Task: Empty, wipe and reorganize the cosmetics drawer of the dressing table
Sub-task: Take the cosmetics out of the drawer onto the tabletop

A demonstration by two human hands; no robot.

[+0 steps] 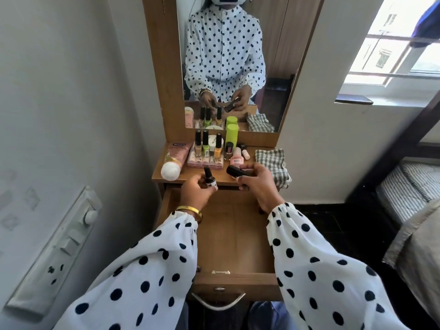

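The wooden drawer (234, 236) of the dressing table is pulled out below me, its inside bare. My left hand (196, 188) grips a small dark nail polish bottle (209, 178) above the drawer's back edge. My right hand (256, 181) holds a black oblong cosmetic case (235, 172) over the tabletop's front edge. On the tabletop (190, 176) stand several nail polish bottles (206, 145), a pink tube (175, 160) with a white cap, a green container (232, 135), a pink palette (204, 164) and small pink jars (235, 159).
A checked cloth (273, 166) lies folded at the tabletop's right end. The mirror (234, 65) rises behind the cosmetics. A wall with a switch panel (62, 246) is close on the left. A bed (409, 186) and a window (395, 46) are on the right.
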